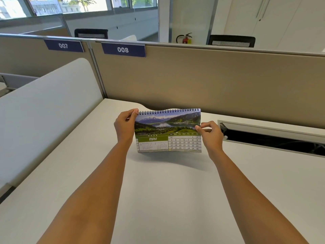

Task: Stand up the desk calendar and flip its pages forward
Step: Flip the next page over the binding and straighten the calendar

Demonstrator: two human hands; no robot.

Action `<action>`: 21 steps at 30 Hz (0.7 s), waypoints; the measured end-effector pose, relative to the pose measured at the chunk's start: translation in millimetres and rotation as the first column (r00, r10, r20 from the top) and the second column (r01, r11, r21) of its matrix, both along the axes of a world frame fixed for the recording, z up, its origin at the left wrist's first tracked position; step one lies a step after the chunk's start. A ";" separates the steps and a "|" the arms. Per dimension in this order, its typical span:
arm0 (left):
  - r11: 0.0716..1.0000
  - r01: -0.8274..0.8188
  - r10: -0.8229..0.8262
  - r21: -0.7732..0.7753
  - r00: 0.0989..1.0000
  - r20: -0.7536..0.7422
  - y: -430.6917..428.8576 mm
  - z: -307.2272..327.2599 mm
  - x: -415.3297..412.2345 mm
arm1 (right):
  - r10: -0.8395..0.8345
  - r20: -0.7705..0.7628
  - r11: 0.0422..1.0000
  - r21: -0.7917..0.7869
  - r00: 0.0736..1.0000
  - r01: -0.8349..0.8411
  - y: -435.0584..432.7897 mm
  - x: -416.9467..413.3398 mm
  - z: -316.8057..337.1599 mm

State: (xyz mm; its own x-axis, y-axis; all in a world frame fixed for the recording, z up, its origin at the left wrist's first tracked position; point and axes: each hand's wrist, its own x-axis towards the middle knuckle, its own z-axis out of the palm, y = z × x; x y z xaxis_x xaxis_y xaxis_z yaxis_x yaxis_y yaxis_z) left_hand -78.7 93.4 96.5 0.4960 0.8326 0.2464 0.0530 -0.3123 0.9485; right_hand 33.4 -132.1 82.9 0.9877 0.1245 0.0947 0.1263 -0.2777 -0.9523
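Both arms reach out over the pale worktop (pixel 158 199), and between them stands the desk calendar (pixel 168 131), upright on its lower edge near the middle of the surface, a little short of the beige partition (pixel 211 81). The left hand (pixel 124 125) is curled narrow around the calendar's upper left corner, thumb and fingertips pinching right beside the end of the spiral binding (pixel 168 111) that runs along the top. The right hand (pixel 211 132) is pinched too, thumb and forefinger closed on the right edge of the front page about halfway up, the remaining fingers loosely bent behind. The top edge of the sheet bows slightly in a wave between the two grips. The facing page carries a photograph of a lake among green hills and snowy peaks; below it a green band reads "2026" and "MAY", with two tiny month grids underneath that are too small to read. To the right sits the date grid, headed Sun, Mon, Tue, Wed, Thu, Fri, Sat, with 31 in the first row under Sun, then 1 and 2, running down to 30. On the partition's top rail hang two dark blue plates with white numbers, "007" (pixel 63 45) to the left and "008" (pixel 123 49) nearly above the calendar. Just right of the right hand a long cable slot (pixel 272 136) lies open in the worktop, dark inside. Beyond the partition a red fire extinguisher (pixel 185 38) stands by the wall, its label unreadable.
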 end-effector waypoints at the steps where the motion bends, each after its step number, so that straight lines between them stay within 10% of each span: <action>1: 1.000 0.005 -0.005 -0.012 1.000 -0.001 0.3 0.3 -0.2 | 0.027 -0.014 1.000 0.014 1.000 -0.027 -1.8 -0.7 2.4; 8: 0.982 0.095 -0.092 -0.166 0.995 0.026 2.5 5.7 -6.3 | 0.328 -0.338 0.929 0.287 0.882 -0.235 -16.1 0.9 27.5; 14: 0.950 0.135 -0.114 -0.280 0.989 0.089 7.3 7.5 -12.4 | 0.571 -0.199 0.688 0.646 0.797 -0.331 -11.3 2.9 55.9; 21: 0.981 0.087 -0.075 -0.172 0.994 0.074 4.5 7.9 -9.4 | 0.407 0.189 0.911 -0.020 0.894 -0.411 25.2 3.6 67.9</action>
State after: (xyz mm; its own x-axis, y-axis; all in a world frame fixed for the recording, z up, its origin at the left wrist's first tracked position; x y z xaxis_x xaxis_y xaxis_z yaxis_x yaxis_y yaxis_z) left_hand -88.1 98.0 104.3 0.5507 0.8235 0.1362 -0.0315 -0.1425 0.9893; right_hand 36.9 -106.9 150.8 0.8144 0.5100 0.2770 0.3987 -0.1448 -0.9056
